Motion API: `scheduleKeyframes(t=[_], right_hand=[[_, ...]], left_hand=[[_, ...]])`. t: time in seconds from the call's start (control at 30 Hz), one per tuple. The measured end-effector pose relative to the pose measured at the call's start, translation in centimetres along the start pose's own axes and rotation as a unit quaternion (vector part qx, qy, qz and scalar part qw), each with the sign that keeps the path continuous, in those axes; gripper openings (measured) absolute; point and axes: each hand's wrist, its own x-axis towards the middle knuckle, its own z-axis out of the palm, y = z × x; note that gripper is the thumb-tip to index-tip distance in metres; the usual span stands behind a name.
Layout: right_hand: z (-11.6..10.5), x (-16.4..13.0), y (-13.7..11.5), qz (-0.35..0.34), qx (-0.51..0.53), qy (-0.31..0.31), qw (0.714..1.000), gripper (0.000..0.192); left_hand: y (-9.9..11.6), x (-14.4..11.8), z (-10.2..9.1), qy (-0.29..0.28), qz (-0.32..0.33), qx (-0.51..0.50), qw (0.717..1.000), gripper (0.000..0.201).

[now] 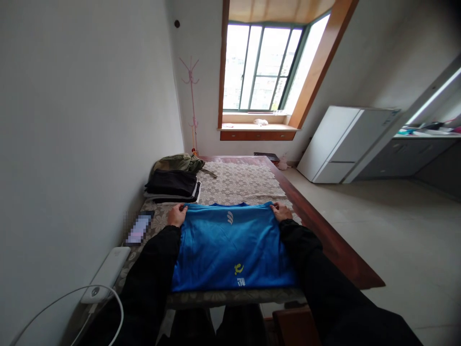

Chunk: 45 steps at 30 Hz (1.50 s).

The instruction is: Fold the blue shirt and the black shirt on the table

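A blue T-shirt (230, 247) lies spread and partly folded on the near part of the table, its collar edge away from me. It bears a pale logo near the top and a yellow-green mark with white print lower down. My left hand (177, 215) pinches the far left corner of the shirt. At the far right corner, my right hand (282, 212) grips the fabric between thumb and fingers. The cloth looks stretched between both hands. Black sleeves cover both my arms.
A stack of folded dark clothes (172, 185) sits at the table's left against the wall. Left of me lie a phone (139, 228) and a white power bank (106, 276) with a cable. A patterned tablecloth (241, 180) covers the wooden table (334, 254). A fridge (345, 144) stands at right.
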Motion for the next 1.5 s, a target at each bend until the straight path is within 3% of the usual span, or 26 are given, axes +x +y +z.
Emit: scheduleKeyframes(t=[0.27, 0.4, 0.5, 0.63, 0.77, 0.87, 0.97, 1.1, 1.3, 1.5], right_hand=[[0.4, 0.7, 0.0, -0.013, 0.059, -0.01, 0.998, 0.022], [-0.9, -1.1, 0.1, -0.026, 0.067, 0.023, 0.997, 0.034], [-3.1, -5.2, 2.5, -0.047, 0.064, 0.01, 0.997, 0.035], [-6.7, -14.5, 7.9, -0.011, 0.024, -0.036, 0.999, 0.038], [-8.6, -23.2, 10.9, 0.054, -0.025, -0.042, 0.997, 0.04], [-8.4, -26.0, 10.8, 0.081, -0.029, -0.033, 0.996, 0.042], [-7.6, -26.2, 10.2, 0.106, 0.009, -0.029, 0.994, 0.044], [-7.1, -25.4, 9.6, 0.128, 0.1, -0.021, 0.986, 0.048], [-7.0, -25.6, 8.9, 0.163, 0.201, -0.029, 0.966, 0.053], [-6.9, -25.9, 9.3, 0.182, 0.208, -0.039, 0.96, 0.051]], left_hand=[[0.4, -0.6, -0.4, 0.019, 0.01, -0.006, 1.0, 0.031], [0.6, -3.7, -2.1, 0.012, 0.011, 0.0, 1.0, 0.041], [-1.0, -9.0, -4.5, -0.041, 0.012, 0.031, 0.999, 0.035], [-4.4, -17.8, -7.8, -0.111, -0.034, 0.09, 0.989, 0.032], [-6.5, -23.1, -9.5, -0.117, -0.109, 0.077, 0.984, 0.035], [-5.9, -24.2, -9.6, -0.182, -0.14, -0.012, 0.973, 0.048], [-4.4, -24.2, -9.4, -0.231, -0.167, -0.099, 0.953, 0.065], [-3.2, -24.4, -9.4, -0.221, -0.172, -0.153, 0.948, 0.073], [-3.7, -25.3, -9.0, -0.235, -0.167, -0.179, 0.941, 0.07], [-4.2, -25.4, -9.6, -0.207, -0.172, -0.143, 0.952, 0.056]])
